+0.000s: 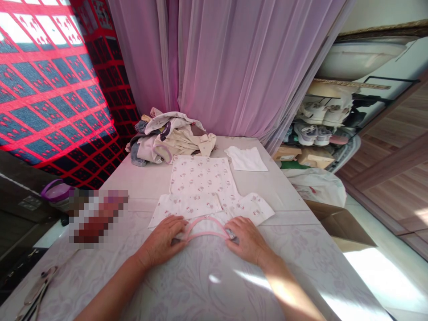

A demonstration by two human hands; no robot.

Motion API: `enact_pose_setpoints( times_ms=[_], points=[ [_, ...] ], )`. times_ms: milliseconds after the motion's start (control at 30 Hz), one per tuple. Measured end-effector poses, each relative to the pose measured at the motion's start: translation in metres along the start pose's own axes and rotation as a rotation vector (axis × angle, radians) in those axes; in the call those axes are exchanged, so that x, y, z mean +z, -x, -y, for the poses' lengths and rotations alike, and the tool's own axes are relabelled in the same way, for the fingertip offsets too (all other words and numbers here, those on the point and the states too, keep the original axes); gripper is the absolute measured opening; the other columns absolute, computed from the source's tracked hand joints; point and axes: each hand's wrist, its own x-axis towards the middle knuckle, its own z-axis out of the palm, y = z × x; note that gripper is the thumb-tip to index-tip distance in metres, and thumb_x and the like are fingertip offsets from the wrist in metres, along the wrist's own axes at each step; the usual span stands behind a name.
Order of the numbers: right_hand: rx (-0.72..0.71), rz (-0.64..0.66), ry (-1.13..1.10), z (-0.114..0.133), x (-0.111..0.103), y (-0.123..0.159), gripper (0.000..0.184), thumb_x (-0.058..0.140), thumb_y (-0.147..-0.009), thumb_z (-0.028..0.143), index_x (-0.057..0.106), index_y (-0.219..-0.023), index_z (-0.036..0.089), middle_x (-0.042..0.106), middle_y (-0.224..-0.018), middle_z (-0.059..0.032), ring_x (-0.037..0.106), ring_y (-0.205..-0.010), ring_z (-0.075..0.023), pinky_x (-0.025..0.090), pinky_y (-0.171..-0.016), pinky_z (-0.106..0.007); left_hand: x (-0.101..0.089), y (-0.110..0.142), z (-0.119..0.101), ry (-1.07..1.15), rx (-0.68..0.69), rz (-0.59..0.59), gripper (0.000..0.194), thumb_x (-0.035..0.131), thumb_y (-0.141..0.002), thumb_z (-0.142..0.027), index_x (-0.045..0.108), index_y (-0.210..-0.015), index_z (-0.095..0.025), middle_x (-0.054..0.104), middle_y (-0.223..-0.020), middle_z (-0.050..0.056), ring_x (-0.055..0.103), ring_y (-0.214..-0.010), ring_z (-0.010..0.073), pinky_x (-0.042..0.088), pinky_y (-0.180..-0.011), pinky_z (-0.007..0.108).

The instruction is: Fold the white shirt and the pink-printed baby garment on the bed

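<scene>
A child's shirt [200, 176], pale with a small printed pattern and a pink-trimmed neckline, lies spread on the table with its neck toward me. One sleeve is folded across the body; the other points out to the right. My left hand [169, 238] grips the left shoulder beside the neckline, thumb and fingers closed on the cloth. On the opposite side of the neckline, my right hand [245, 240] pinches the right shoulder the same way. Beyond the shirt, a folded white cloth [247, 159] lies flat at the right.
A heap of clothes [170, 138] sits at the table's far left, against the purple curtain [214, 67]. Scissors [38, 290] lie at the near left, below a pixelated item [100, 218]. Right of the table stand a cardboard box [344, 227] and a rack with shoes [312, 133].
</scene>
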Motion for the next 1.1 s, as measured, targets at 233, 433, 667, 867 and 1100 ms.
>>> enact_pose_setpoints(
  times_ms=[233, 433, 667, 867, 1100],
  points=[
    [-0.038, -0.018, 0.031, -0.010, 0.008, 0.000, 0.019, 0.053, -0.093, 0.031, 0.069, -0.087, 0.024, 0.065, -0.083, -0.0035, 0.055, -0.084, -0.0193, 0.037, -0.078, -0.034, 0.005, -0.003, 0.006, 0.052, 0.039, -0.031, 0.014, 0.054, -0.088, -0.031, 0.066, -0.093, -0.024, 0.069, -0.115, 0.007, 0.056, -0.119, 0.0224, 0.040, -0.106, 0.044],
    [0.010, 0.043, 0.001, -0.006, -0.002, -0.004, 0.029, 0.050, -0.094, 0.036, 0.069, -0.076, 0.023, 0.064, -0.071, -0.0015, 0.056, -0.074, -0.0170, 0.038, -0.076, -0.032, -0.005, -0.005, 0.000, 0.096, 0.046, -0.022, 0.019, 0.056, -0.088, -0.036, 0.065, -0.076, -0.023, 0.072, -0.105, 0.003, 0.059, -0.113, 0.0199, 0.041, -0.104, 0.040],
    [0.128, -0.156, 0.044, -0.002, 0.004, -0.024, 0.036, 0.038, -0.096, 0.035, 0.065, -0.117, 0.025, 0.064, -0.123, -0.0079, 0.053, -0.117, -0.0224, 0.035, -0.101, -0.040, -0.006, -0.027, 0.008, 0.060, -0.053, -0.090, 0.040, 0.033, -0.097, -0.041, 0.067, -0.108, -0.024, 0.070, -0.113, 0.006, 0.060, -0.112, 0.0201, 0.046, -0.098, 0.037],
    [0.194, 0.045, 0.169, 0.005, 0.032, -0.039, 0.053, 0.039, -0.095, 0.047, 0.040, -0.144, 0.028, 0.032, -0.154, -0.0086, 0.023, -0.143, -0.0264, 0.011, -0.114, -0.057, 0.029, -0.047, 0.015, -0.294, -0.110, -0.017, 0.063, 0.040, -0.090, -0.061, 0.044, -0.141, -0.025, 0.037, -0.152, 0.010, 0.030, -0.141, 0.0316, 0.021, -0.113, 0.054],
    [0.206, 0.032, 0.171, 0.011, 0.031, -0.035, 0.056, 0.038, -0.094, 0.046, 0.037, -0.146, 0.024, 0.025, -0.156, -0.0099, 0.021, -0.144, -0.0288, 0.010, -0.115, -0.059, 0.029, -0.043, 0.011, -0.336, -0.086, 0.013, 0.064, 0.031, -0.092, -0.061, 0.041, -0.143, -0.023, 0.035, -0.153, 0.010, 0.030, -0.141, 0.0327, 0.022, -0.113, 0.056]
  ],
)
